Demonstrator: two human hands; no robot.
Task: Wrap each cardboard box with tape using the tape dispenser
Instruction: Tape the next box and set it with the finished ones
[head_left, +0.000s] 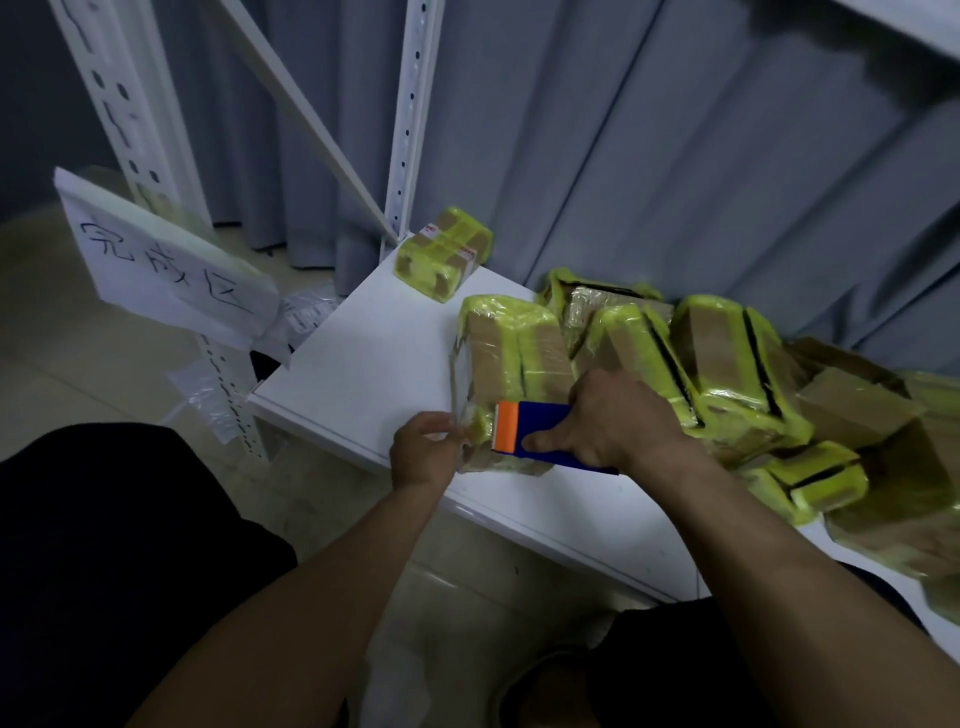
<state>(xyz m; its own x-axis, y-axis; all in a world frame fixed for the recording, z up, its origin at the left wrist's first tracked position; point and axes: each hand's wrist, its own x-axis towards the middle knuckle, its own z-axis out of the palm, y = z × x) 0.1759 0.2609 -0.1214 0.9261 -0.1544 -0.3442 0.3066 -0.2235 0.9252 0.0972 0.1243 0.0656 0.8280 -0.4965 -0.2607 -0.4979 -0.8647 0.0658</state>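
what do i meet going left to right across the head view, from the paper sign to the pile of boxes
paper sign → left hand, pinching the clear tape → tape dispenser → right hand gripping it → pile of yellow-taped boxes

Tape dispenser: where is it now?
In the head view, low centre: the right hand grips the tape dispenser against the near box, beside the left hand.

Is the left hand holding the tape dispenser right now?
No, the right hand grips the blue-and-orange tape dispenser against the cardboard box, while the left hand pinches that box's near corner.
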